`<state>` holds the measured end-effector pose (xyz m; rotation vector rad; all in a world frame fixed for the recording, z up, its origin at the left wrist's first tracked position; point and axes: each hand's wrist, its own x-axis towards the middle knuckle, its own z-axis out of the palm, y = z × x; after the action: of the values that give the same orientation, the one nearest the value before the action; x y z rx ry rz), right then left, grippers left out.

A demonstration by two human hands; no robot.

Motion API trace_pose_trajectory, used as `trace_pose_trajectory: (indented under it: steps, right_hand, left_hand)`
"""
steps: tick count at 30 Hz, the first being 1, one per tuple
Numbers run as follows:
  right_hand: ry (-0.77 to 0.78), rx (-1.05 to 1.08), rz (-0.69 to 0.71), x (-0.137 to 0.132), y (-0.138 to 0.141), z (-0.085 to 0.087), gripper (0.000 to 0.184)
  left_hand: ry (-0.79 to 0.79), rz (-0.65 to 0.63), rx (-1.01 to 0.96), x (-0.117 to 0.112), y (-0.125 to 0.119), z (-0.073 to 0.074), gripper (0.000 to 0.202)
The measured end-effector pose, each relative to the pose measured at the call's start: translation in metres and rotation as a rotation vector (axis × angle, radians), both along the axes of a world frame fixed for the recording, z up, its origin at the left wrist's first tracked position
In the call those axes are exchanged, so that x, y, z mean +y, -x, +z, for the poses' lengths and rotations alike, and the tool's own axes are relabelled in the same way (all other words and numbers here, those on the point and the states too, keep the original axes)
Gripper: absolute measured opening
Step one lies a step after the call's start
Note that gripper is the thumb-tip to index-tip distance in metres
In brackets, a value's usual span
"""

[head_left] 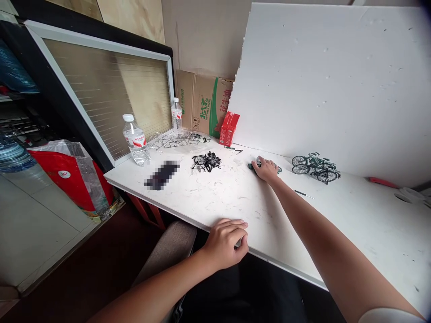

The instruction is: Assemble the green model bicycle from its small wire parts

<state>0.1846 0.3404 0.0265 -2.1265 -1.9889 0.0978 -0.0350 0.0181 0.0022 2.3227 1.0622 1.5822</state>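
Bikes (316, 168) blk, prob. dk grn

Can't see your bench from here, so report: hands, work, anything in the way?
Right hand over green piece, partly hiding it. Left hand loosely curled at table edge. Screwdriver and bikes off right, seemingly not in the way.

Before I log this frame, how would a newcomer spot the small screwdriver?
On the white table, find the model bicycles right of the right hand. Just nearer the camera lies the small screwdriver: dark handle, thin shaft, no round wheels.
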Motion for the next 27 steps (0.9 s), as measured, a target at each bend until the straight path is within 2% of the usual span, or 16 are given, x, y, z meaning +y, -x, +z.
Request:
trace_pose_trajectory:
  steps: [10, 21, 27]
  right_hand:
    - [0.002, -0.017, 0.03, -0.01, 0.003, 0.001, 0.072]
    - [-0.022, -0.028, 0.095, -0.047, 0.006, 0.0, 0.072]
    - [-0.038, -0.041, 0.11, -0.066, 0.005, -0.002, 0.073]
  left_hand:
    - [-0.01, 0.008, 0.013, -0.001, 0.001, -0.003, 0.014]
    - [-0.018, 0.01, 0.063, -0.002, 0.001, -0.006, 0.013]
    - [0.002, 0.035, 0.162, 0.0, 0.002, -0.009, 0.014]
